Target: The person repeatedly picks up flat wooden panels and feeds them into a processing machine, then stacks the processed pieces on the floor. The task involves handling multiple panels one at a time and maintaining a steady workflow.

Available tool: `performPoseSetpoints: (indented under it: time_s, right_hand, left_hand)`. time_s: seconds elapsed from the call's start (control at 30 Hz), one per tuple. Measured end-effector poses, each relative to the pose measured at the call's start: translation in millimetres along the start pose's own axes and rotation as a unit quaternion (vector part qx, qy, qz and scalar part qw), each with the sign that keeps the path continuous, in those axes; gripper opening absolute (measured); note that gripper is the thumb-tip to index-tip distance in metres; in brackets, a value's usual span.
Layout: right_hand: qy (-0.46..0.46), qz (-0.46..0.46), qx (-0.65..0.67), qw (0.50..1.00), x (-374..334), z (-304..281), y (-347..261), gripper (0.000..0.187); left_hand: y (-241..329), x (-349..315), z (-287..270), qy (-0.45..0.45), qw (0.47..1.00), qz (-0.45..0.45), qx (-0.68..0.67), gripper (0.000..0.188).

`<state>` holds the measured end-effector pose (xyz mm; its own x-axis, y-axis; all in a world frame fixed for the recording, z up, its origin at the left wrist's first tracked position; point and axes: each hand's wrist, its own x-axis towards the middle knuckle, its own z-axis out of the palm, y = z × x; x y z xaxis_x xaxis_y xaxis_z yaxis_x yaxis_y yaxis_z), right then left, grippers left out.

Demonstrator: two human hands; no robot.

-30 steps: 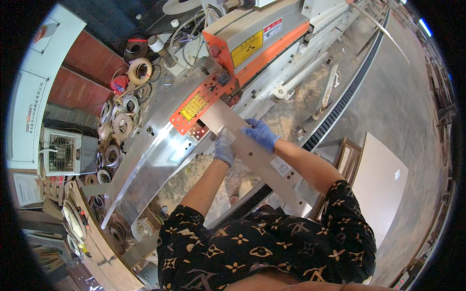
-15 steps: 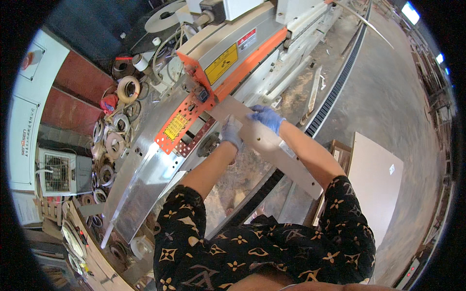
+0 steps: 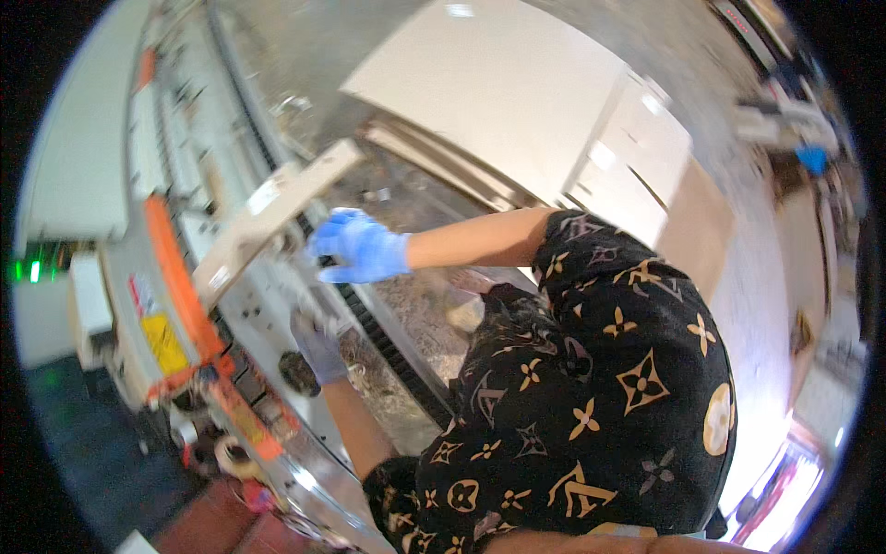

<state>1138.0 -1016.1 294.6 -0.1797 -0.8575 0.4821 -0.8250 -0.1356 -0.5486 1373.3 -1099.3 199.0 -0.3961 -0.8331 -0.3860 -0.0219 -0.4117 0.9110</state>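
A narrow pale board (image 3: pixel 288 205) with white labels lies on the edge-banding machine (image 3: pixel 171 286), one end against its orange guard. My right hand (image 3: pixel 360 247), in a blue glove, hangs just beside the board with fingers apart, apparently apart from the board. My left hand (image 3: pixel 320 343), in a paler glove, is lower, over the machine's near edge beside a dark round part. Motion blurs it, but its fingers look stretched out and nothing shows in them.
A stack of large pale panels (image 3: pixel 503 83) stands to the far right of the machine, with more panels (image 3: pixel 637 138) next to it. A dark roller track (image 3: pixel 392 346) runs along the machine's near side. Rolls of edging tape (image 3: pixel 235 454) sit at lower left.
My view has turned to the right, toward the stacked panels. Both hands have come off the board they were holding, and it now lies farther along the machine.
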Motion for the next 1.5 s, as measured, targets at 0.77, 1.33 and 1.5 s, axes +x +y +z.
performPoseSetpoints:
  time_s: [0.77,1.33,1.5]
  right_hand:
    - [-0.444,0.160,-0.300,0.829,-307,-251,147,0.069]
    - [-0.421,0.052,-0.245,0.872,-320,-225,126,0.098]
    - [-0.477,0.079,-0.146,0.863,-341,-196,82,0.090]
  left_hand:
    - [-44,-177,53,0.026,0.822,0.273,0.499,0.064]
    - [-59,-144,33,0.042,0.810,0.291,0.508,0.063]
    - [-34,-169,60,0.075,0.745,0.315,0.583,0.055]
